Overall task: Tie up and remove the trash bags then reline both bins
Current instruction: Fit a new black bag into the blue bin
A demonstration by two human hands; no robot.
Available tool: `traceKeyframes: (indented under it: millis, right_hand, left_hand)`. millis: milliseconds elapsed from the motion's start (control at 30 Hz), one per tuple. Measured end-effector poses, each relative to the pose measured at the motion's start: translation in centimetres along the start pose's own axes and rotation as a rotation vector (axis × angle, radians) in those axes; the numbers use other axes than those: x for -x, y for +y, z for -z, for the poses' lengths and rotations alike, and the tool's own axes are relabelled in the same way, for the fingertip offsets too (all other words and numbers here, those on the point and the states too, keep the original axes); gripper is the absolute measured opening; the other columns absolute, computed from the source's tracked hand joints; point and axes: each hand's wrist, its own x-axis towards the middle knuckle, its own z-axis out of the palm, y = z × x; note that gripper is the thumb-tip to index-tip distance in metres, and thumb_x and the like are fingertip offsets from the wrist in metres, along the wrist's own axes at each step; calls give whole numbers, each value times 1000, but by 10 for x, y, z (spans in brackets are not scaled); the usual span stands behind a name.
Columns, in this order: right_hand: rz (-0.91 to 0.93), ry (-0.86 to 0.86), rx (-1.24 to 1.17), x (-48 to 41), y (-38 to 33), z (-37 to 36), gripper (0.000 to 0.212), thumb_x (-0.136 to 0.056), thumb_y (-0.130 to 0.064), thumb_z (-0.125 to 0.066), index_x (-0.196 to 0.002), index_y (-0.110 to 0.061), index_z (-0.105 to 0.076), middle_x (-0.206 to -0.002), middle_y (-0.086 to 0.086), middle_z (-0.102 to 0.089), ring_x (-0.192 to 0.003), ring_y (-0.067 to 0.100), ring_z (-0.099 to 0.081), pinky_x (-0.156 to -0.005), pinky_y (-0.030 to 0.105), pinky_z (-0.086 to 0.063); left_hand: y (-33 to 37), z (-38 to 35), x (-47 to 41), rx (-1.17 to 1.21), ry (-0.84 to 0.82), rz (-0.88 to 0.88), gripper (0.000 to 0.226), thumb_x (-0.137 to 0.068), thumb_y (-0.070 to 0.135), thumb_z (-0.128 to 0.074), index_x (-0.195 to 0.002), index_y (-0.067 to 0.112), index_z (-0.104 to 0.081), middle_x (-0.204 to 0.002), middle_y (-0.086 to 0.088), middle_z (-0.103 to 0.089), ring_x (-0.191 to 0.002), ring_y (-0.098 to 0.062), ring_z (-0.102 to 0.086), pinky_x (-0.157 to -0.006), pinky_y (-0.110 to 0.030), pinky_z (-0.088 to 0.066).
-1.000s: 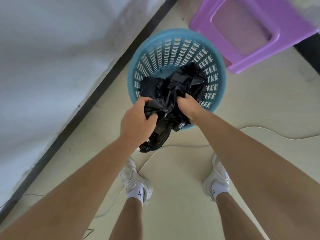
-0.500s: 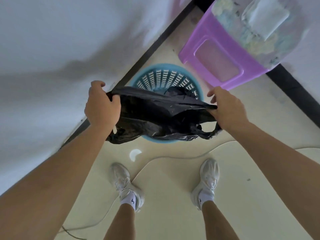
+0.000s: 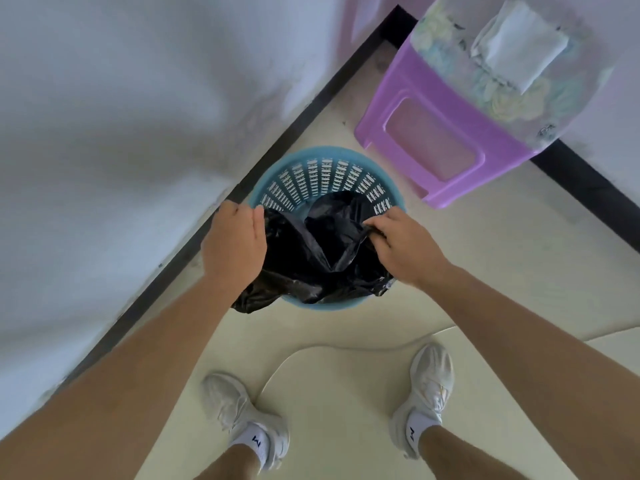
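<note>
Fingers of left hand (image 3: 235, 242) and right hand (image 3: 401, 244) pinch opposite edges of one black bag (image 3: 311, 261), crumpled, glossy, sagging into one blue slotted bin (image 3: 322, 168), a flap over the near rim. One purple stool (image 3: 429, 133) beside bin

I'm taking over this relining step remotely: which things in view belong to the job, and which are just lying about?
Part of the job:
- black trash bag, gripped by both hands
- blue bin
- left hand
- right hand

Just lying about:
- purple stool
- folded white cloth on the stool
- white cable on the floor
</note>
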Motion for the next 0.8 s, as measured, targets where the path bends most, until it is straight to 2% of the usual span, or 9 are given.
traceKeyframes:
  millis: [67, 233, 333, 433, 533, 600, 700, 733, 800]
  right_hand:
    - [-8, 61, 30, -9, 3, 2, 29, -101, -26, -45, -124, -22, -61, -116, 0, -55, -108, 25, -57, -93, 42, -47]
    - [68, 195, 33, -29, 13, 2, 19, -91, -44, -41, -105, -30, -45, -102, -9, -52, -84, 20, -55, -75, 37, -45]
    - [93, 361, 56, -53, 19, -6, 16, -96, -43, -37, -92, -30, -44, -90, -11, -49, -77, 19, -52, -68, 34, -39]
    - [-3, 516, 51, -87, 24, -8, 32, -98, -42, -40, -77, -19, -45, -74, -6, -49, -70, 26, -50, -63, 35, -37]
    - [-193, 586, -1, -122, 37, 6, 36, -96, -37, -42, -68, -14, -41, -68, 3, -45, -69, 30, -43, -63, 36, -35]
    - [-264, 568, -56, -140, 51, 18, 41, -96, -31, -44, -59, -14, -37, -61, 6, -41, -66, 30, -42, -57, 36, -31]
    - [-292, 336, -349, -151, 63, 22, 40, -98, -13, -51, -59, -18, -41, -64, 9, -50, -66, 25, -49, -61, 32, -39]
    - [-304, 231, -569, -147, 61, 19, 41, -86, -42, -69, -61, -20, -45, -57, 6, -54, -57, 16, -54, -58, 23, -42]
    - [-349, 127, -803, -140, 71, 6, 70, -21, -73, -75, -56, -17, -50, -44, 5, -49, -42, 9, -50, -50, 14, -36]
  left_hand:
    - [1, 1, -19, 28, 69, -34, 47, -104, 46, -23, -80, 12, -46, -84, -5, -44, -70, -23, -47, -63, -41, -45]
    - [-1, -7, -64, -62, 147, -444, 34, -98, 43, -45, -92, 10, -51, -92, -5, -46, -70, -19, -44, -54, -37, -46]
    - [1, -18, -90, -33, 275, -446, 28, -101, 33, -47, -91, 8, -55, -92, -8, -49, -73, -23, -48, -52, -36, -40]
    - [-1, -31, -112, -13, 396, -393, 37, -104, 35, -43, -77, 12, -51, -81, -3, -45, -72, -18, -41, -56, -31, -29]
    - [-10, -40, -139, 39, 279, -224, 47, -104, 40, -37, -63, 18, -42, -62, -1, -42, -64, -25, -43, -56, -33, -26]
    - [-19, -44, -156, 135, 115, -82, 57, -100, 42, -47, -53, 10, -46, -54, -7, -44, -57, -28, -45, -50, -35, -28]
    - [-37, -59, -169, 257, -159, 74, 34, -91, 23, -63, -63, 4, -63, -63, -12, -55, -57, -23, -48, -51, -26, -35]
    - [-42, -65, -170, 270, -207, 94, 28, -91, 16, -62, -65, 3, -63, -67, -14, -56, -58, -22, -48, -52, -26, -36]
    - [-51, -74, -166, 318, -240, 110, 34, -95, 5, -54, -61, 5, -54, -69, -14, -51, -65, -23, -46, -55, -30, -36]
